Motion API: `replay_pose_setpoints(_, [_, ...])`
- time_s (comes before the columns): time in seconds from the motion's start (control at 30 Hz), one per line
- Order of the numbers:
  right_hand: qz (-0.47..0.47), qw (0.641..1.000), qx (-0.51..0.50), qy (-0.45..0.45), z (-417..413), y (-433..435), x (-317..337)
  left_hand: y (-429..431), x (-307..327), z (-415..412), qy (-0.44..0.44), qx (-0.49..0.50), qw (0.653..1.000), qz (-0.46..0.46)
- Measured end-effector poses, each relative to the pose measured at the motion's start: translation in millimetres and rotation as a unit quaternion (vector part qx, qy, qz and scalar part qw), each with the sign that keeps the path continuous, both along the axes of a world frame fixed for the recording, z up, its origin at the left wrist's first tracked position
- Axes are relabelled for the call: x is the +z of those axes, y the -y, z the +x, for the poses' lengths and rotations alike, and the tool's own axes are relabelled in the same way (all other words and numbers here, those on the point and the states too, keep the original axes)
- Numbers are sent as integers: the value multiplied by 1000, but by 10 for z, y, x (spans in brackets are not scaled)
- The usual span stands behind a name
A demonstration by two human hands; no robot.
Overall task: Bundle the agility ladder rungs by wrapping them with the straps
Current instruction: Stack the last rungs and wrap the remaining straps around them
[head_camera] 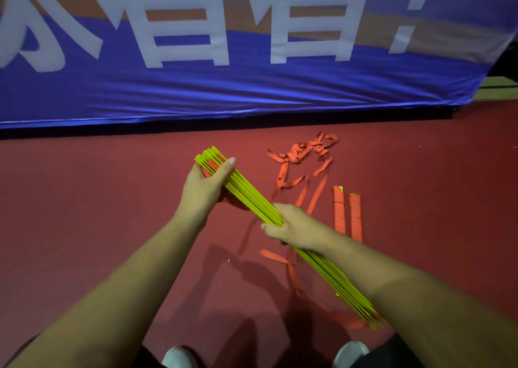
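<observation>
A stack of yellow-green ladder rungs (pixel 252 199) slants from upper left to lower right above the red floor. My left hand (pixel 206 184) grips the stack near its far end, thumb laid over the top. My right hand (pixel 294 227) grips it around the middle. Orange straps (pixel 301 154) trail from the rungs in a loose tangle on the floor beyond my right hand, and more strap hangs under the stack near its lower end (pixel 294 275). A second rung bundle (pixel 347 216), wrapped in orange strap, lies flat on the floor to the right.
A blue banner (pixel 252 87) with large white characters stands along the far side of the red floor (pixel 84 199). My two shoes (pixel 179 358) show at the bottom edge. A green strip of ground (pixel 499 90) lies past the banner's right end.
</observation>
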State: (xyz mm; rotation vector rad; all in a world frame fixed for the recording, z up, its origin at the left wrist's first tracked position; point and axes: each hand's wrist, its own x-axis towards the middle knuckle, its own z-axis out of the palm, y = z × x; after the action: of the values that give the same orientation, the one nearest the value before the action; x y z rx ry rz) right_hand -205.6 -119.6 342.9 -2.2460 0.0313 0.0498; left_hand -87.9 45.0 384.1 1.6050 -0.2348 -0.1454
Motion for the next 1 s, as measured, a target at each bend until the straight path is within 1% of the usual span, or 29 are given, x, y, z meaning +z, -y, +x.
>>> replay_pose_setpoints(0.1, [18,1000,-9,-6,42,-6,35,-26,48,52,56,47,997,29])
replay_pose_setpoints(0.2, [59,997,29,-38,45,-72,92,-25,85,77,98,74,990,65])
replay_pose_setpoints(0.27, [55,996,44,-56,26,-131,129,-21,106,62,118,76,987,74])
replay_pose_setpoints(0.33, [68,995,49,-62,17,-160,155,-42,97,105,119,83,986,78])
replay_pose_setpoints(0.43, [165,983,46,-71,19,-165,211,-112,98,201,98,84,988,83])
replay_pose_setpoints(0.5, [196,977,41,-75,15,-139,253,-135,108,224,98,77,988,94])
replay_pose_setpoints(0.67, [183,980,43,-64,-5,-67,211,-142,90,214,140,32,976,166])
replay_pose_setpoints(0.77, [210,974,43,-70,-11,-23,208,-125,101,170,161,-8,972,172])
replay_pose_setpoints(0.87, [183,978,62,-79,10,20,201,-109,109,139,181,-31,968,173])
replay_pose_setpoints(0.93, [162,981,71,-77,20,13,212,-109,96,139,186,-36,967,172])
replay_pose_setpoints(1.0, [168,981,74,-70,23,3,228,-116,89,150,198,-17,962,187])
